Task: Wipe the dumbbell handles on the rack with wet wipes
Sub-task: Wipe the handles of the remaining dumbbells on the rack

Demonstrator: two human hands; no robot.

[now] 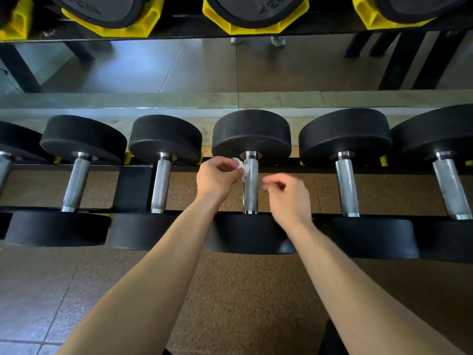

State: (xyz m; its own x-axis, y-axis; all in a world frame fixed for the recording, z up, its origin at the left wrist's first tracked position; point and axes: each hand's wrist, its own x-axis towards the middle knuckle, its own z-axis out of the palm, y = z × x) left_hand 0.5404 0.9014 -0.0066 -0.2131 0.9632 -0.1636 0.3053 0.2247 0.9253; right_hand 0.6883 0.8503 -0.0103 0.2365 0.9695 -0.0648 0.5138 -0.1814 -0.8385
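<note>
a small crumpled white wet wipe (pixel 240 168) is pinched by the left hand (pixel 217 177) against the shiny ridged metal dumbbell handle (pixel 250 187) near the black rack's back rail (pixel 317 169); the right hand (pixel 288 198) is held just beside it, fingers loosely curled, nothing gripped.

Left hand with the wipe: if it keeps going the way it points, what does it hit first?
Probably the handle just right of the wipe; the left hand already looks about touching it, though depth is unclear.

Black rack rails (pixel 320 216) w/ yellow saddles (pixel 383 160): a row of black round-head dumbbells (pixel 252 134) is carried crosswise, chrome knurled handles (pixel 160 185) spanning front & rear rails.
</note>
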